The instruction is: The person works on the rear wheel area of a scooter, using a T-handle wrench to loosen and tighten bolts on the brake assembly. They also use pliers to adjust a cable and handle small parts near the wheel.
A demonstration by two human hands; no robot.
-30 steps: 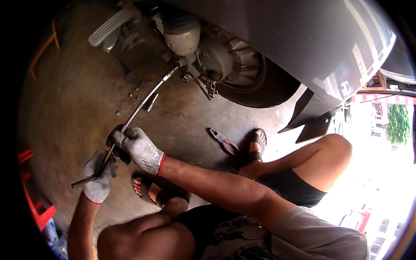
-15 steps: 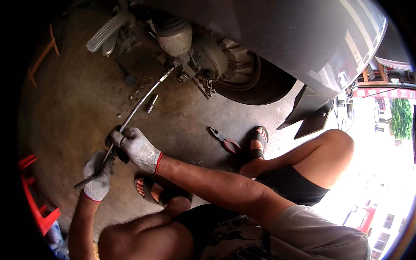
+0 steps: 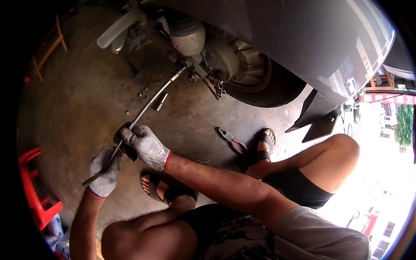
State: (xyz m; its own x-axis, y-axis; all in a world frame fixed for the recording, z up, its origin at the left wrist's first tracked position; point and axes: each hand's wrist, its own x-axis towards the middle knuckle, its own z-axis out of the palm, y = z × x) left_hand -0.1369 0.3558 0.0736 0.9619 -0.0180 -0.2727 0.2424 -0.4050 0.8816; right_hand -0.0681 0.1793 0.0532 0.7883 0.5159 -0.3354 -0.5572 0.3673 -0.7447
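Both of my gloved hands are closed around a long metal wrench [image 3: 149,102] that runs up and right to a scooter's rear wheel. Its far end meets a bolt area on the bracket [image 3: 198,62] beside the wheel hub; the exact fit is too small to tell. My left hand [image 3: 104,171], in a white knit glove with dark fingers, wraps the wrench near its lower end. Farther up the shaft grips my right hand [image 3: 145,145], in a matching glove with a red cuff. Close by on the floor lie a short metal socket piece [image 3: 162,102] and a coil spring [image 3: 151,86].
Pliers with red handles [image 3: 232,140] lie near my sandalled foot [image 3: 266,143]. Above right hangs the scooter's grey body panel [image 3: 312,47] over the tyre [image 3: 281,86], with a dark mudflap [image 3: 318,123] behind. A red plastic stool [image 3: 41,212] stands at the left.
The whole view has shifted a little, so everything appears slightly farther right. Both hands keep their grip, and the wrench shows no clear movement relative to the wheel.
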